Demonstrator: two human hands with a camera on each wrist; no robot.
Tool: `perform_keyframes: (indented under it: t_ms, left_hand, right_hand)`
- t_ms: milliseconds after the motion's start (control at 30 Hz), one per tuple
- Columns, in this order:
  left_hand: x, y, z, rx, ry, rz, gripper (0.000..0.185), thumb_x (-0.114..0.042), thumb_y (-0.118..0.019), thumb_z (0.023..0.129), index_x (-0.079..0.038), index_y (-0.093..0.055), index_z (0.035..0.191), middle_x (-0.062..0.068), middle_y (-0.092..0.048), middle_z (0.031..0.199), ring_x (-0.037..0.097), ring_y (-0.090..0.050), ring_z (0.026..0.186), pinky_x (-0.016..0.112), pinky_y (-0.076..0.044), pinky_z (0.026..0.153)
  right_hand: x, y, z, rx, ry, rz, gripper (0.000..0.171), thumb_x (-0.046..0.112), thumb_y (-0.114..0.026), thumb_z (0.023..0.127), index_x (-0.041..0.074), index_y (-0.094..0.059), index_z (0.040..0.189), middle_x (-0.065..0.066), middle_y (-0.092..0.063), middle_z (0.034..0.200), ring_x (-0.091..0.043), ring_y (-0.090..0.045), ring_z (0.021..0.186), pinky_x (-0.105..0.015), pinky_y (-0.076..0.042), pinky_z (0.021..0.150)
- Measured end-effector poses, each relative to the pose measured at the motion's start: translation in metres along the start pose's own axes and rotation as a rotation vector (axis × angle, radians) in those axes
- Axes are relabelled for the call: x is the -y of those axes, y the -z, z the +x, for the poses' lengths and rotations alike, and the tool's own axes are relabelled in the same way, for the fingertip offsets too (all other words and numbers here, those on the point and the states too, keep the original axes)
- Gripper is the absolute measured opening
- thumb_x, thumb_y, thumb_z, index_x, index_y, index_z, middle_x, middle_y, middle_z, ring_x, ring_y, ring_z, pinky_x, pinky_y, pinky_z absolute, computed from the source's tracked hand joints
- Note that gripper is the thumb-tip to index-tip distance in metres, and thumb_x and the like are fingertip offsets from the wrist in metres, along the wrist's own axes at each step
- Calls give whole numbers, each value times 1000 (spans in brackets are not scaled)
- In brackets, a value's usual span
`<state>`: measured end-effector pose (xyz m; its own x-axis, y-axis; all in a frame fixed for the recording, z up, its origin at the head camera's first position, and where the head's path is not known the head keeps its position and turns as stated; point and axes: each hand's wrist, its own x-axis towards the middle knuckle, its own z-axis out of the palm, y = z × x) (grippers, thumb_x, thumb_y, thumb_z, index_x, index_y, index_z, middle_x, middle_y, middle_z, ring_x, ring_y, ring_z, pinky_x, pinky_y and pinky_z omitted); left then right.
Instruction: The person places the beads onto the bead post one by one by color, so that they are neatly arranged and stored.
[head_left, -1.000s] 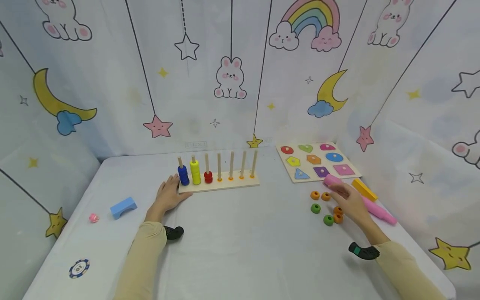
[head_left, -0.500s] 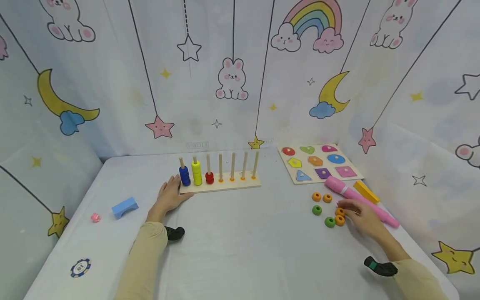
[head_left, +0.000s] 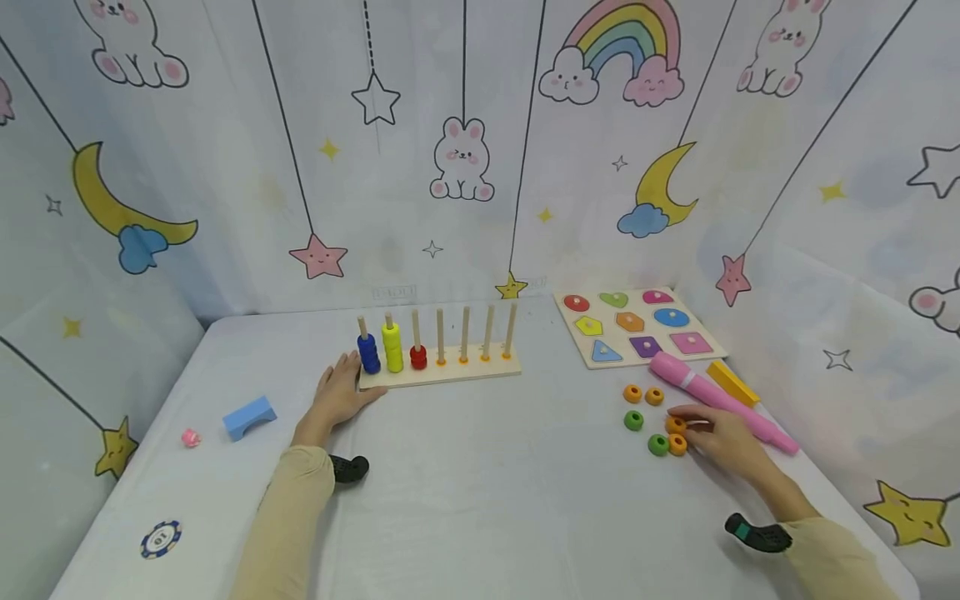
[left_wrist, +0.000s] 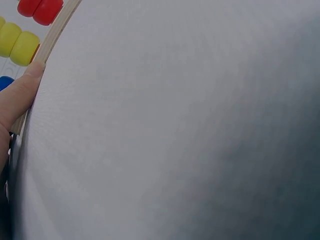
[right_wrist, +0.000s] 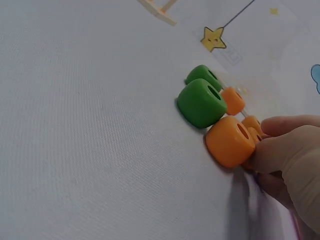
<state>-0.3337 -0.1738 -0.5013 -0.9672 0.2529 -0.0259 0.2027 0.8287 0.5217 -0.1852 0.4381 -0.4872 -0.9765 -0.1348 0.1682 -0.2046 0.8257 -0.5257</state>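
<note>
A wooden bead stand [head_left: 450,367] has upright pegs; blue, yellow [head_left: 392,348] and red [head_left: 417,358] beads fill the three leftmost. My left hand [head_left: 339,393] holds its left end, thumb along the front edge and fingers by the blue beads [head_left: 367,354]. In the left wrist view the thumb tip presses the base's edge [left_wrist: 52,37]. My right hand [head_left: 723,440] pinches an orange bead [head_left: 676,425] between thumb and fingers at table level. Right in front of it sits another orange bead [right_wrist: 229,142], beside a green bead [right_wrist: 201,104]. The fingers partly hide the pinched bead.
Two orange beads [head_left: 643,395] and another green bead [head_left: 633,420] lie farther back. A pink stick-shaped toy [head_left: 723,398], a yellow block [head_left: 732,382] and a shape puzzle board [head_left: 637,327] lie right. Leftward are a blue arch block [head_left: 250,417], small pink object [head_left: 191,437] and poker chip [head_left: 161,539].
My right hand has come nearer from beside the pink toy and its fingers have closed round an orange bead in the front cluster. The left hand stays on the bead stand.
</note>
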Motion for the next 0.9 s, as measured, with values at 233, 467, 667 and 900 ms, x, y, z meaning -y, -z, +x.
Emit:
perform_keyframes:
  t_ms: [233,467,667,900]
  left_hand:
    - [-1,0,0,-13,5,-5,89,-44,-61,89,8,-17,147,27,-14,152,40,-4,141,53,3,113]
    - [-2,0,1,-15,4,-3,89,-44,-61,89,9,-17,146,27,-14,152,41,-4,141,54,2,113]
    - [-3,1,1,-18,-3,-9,89,-44,-62,89,9,-19,146,28,-15,152,41,-5,141,54,2,112]
    - [-1,-1,-1,-12,6,-12,89,-44,-62,89,9,-18,146,28,-15,152,41,-5,141,54,1,113]
  right_hand:
    - [12,-13,12,-5,-5,18,31,11,-66,89,8,-64,119,-8,-64,113,-27,-61,99,-11,-48,78]
    - [22,-26,24,-50,19,11,31,10,-69,87,8,-64,117,-9,-65,112,-26,-63,98,-13,-49,79]
    - [37,-23,42,-118,53,54,32,12,-69,87,10,-61,119,-7,-64,112,-25,-62,99,-16,-50,82]
    - [88,-12,92,-197,126,242,36,9,-68,88,6,-58,122,-12,-62,116,-28,-60,106,-22,-50,86]
